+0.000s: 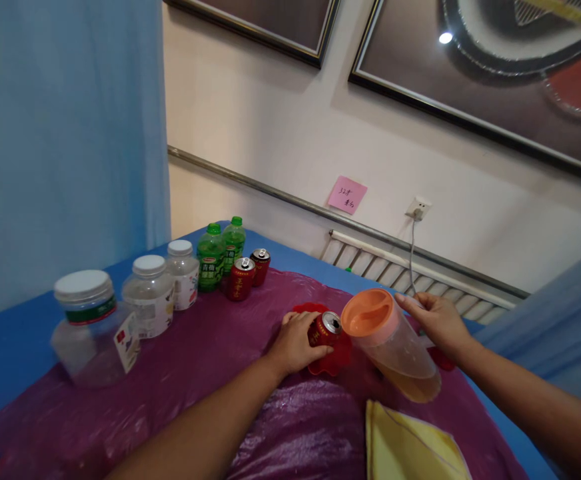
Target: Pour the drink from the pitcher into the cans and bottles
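Crinkly purple sheet (180,373): left hand (295,343) clasps red can (324,329) (metal), right hand (438,320) grips tilted pitcher (395,340).

My one view sits on my head, looking forward and down over the table (15,347) from close range, tilted so the wall (270,133) and its framed pictures (470,80) slant across the top. My forearms enter from the bottom edge. No second view shares this scene.
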`<action>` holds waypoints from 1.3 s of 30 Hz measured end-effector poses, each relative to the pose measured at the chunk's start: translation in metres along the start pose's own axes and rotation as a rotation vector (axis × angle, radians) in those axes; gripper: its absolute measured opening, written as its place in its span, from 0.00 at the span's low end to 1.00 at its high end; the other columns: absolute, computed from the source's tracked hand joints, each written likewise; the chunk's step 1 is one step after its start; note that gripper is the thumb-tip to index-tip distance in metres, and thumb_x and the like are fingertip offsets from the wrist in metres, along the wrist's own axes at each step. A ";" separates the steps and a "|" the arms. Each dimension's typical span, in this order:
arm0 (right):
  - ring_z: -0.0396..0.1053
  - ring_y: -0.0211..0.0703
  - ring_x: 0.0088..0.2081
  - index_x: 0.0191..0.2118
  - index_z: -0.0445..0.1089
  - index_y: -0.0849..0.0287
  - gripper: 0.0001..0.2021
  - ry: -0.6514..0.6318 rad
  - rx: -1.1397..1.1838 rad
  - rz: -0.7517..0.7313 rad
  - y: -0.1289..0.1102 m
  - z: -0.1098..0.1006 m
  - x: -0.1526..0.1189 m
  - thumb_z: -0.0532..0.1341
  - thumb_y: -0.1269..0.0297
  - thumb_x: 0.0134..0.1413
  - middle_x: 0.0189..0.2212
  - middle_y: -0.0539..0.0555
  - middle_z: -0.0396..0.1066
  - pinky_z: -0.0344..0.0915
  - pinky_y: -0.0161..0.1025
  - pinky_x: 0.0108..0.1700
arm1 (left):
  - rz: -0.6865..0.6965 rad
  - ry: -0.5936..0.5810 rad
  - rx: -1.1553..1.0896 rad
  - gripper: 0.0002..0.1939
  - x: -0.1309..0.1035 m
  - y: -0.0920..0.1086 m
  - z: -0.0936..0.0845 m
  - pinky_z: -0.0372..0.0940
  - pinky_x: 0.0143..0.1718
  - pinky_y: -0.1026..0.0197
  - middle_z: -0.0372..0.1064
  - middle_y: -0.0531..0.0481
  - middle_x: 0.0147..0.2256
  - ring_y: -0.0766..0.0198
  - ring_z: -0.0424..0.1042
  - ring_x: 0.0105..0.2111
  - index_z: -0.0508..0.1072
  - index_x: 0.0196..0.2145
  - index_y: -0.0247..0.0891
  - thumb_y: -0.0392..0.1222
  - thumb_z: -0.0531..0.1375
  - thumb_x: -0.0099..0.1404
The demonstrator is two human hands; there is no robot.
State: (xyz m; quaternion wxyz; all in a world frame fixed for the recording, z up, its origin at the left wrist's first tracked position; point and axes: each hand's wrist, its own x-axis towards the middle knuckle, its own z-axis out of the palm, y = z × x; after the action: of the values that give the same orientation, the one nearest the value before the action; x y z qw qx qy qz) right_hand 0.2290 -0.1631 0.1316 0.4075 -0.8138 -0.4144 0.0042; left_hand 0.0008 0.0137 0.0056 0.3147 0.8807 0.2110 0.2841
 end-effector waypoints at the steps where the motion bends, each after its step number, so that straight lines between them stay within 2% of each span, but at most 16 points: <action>1: 0.51 0.36 0.20 0.18 0.53 0.53 0.28 -0.002 0.002 0.000 0.001 0.000 0.000 0.63 0.36 0.47 0.17 0.44 0.48 0.54 0.34 0.20 | 0.000 0.002 0.000 0.33 0.000 0.000 0.000 0.56 0.60 0.43 0.75 0.47 0.53 0.46 0.72 0.53 0.73 0.53 0.44 0.52 0.74 0.51; 15: 0.49 0.35 0.21 0.18 0.52 0.53 0.29 0.000 -0.010 0.008 0.004 0.002 -0.001 0.64 0.36 0.47 0.18 0.45 0.47 0.51 0.33 0.19 | 0.018 0.019 -0.009 0.34 -0.001 -0.004 0.005 0.56 0.60 0.43 0.76 0.47 0.52 0.47 0.72 0.53 0.73 0.53 0.43 0.50 0.75 0.50; 29: 0.51 0.36 0.21 0.18 0.55 0.53 0.27 -0.010 -0.012 0.022 0.006 0.001 0.000 0.64 0.38 0.46 0.17 0.44 0.48 0.53 0.33 0.19 | 0.015 0.016 -0.012 0.34 -0.001 -0.003 0.005 0.55 0.61 0.43 0.76 0.46 0.52 0.47 0.72 0.53 0.72 0.53 0.43 0.51 0.75 0.50; 39: 0.50 0.36 0.22 0.19 0.53 0.53 0.28 -0.024 -0.002 0.033 0.002 0.001 -0.002 0.64 0.36 0.47 0.18 0.45 0.48 0.52 0.34 0.20 | 0.026 0.023 -0.008 0.35 -0.001 -0.004 0.005 0.55 0.60 0.44 0.75 0.47 0.52 0.47 0.72 0.53 0.72 0.54 0.43 0.51 0.74 0.50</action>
State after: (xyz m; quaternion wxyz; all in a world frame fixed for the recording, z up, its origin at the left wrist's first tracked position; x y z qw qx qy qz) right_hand 0.2290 -0.1639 0.1286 0.4013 -0.8208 -0.4061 0.0203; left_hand 0.0023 0.0140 -0.0011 0.3122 0.8788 0.2017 0.2993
